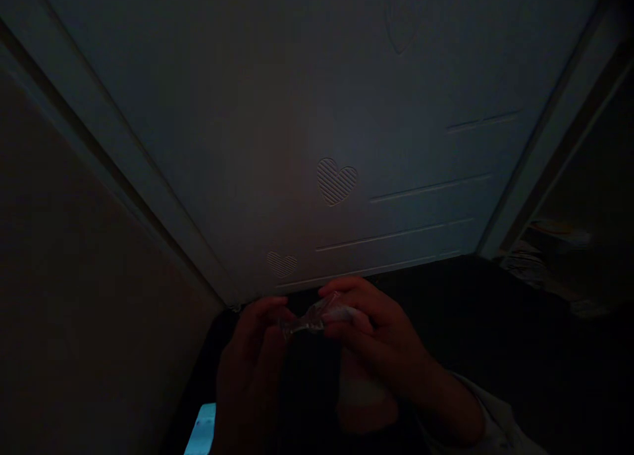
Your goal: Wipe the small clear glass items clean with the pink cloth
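In the dim head view, a crinkled clear plastic wrapper (311,318) stretches between my hands. My left hand (257,349) is closed on its left end with thumb and fingers. My right hand (379,336) is closed round the other end, where a pale pinkish part shows between the fingers. What the wrapper holds, if anything, is too dark to tell. Below my right hand lies a pale and reddish patch (366,395), which I cannot make out.
A pale door (247,144) with carved hearts and lines stands ahead, framed on both sides. A wall (74,277) is at the left. A lit screen (202,430) glows at the lower left. Blurred items (529,263) lie at the right, beyond the door frame.
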`<state>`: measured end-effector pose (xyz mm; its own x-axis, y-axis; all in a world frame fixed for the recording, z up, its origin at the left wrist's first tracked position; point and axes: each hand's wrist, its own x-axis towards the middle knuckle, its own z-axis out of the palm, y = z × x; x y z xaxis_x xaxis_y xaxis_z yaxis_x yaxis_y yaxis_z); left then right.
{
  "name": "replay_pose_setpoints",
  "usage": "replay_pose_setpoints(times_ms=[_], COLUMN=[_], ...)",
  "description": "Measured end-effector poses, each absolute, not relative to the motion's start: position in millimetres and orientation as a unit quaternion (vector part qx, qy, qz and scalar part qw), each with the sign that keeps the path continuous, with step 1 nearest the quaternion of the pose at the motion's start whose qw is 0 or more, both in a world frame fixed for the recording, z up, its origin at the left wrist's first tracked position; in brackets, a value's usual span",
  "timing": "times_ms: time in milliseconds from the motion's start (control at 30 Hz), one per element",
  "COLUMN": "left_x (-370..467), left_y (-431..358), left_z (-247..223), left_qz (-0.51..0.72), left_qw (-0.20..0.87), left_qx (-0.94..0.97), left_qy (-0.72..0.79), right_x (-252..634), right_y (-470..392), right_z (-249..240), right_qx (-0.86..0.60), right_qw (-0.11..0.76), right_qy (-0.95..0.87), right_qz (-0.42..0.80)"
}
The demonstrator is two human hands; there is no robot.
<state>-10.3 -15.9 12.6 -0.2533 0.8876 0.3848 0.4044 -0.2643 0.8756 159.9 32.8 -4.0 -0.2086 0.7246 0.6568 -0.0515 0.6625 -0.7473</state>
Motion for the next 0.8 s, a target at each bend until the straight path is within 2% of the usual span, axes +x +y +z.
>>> replay_pose_setpoints(times_ms=[100,267,400,800], left_x=[-7.6,-20.8,-29.9,-21.2], left_y=[-19.8,-17.4,-13.9,-16.7], left_z=[5.5,0.9,5.0,9.4], left_qz=[0.586,0.502,0.498,0.482], left_qw=[0.192,0.223,0.212,0.235], left_qx=[0.559,0.582,0.58,0.601], left_qy=[0.555,0.599,0.609,0.593], right_x=[157.6,155.3,155.7,159.5], right_y=[33.3,35.5,35.6,35.3], right_z=[-8.0,-10.3,-8.4,-6.5], right_qx=[-0.268,-0.268,-0.251,-0.244], right_qw=[0.591,0.586,0.573,0.569], right_qy=[-0.665,-0.636,-0.634,-0.677], right_qz=[0.37,0.424,0.455,0.397])
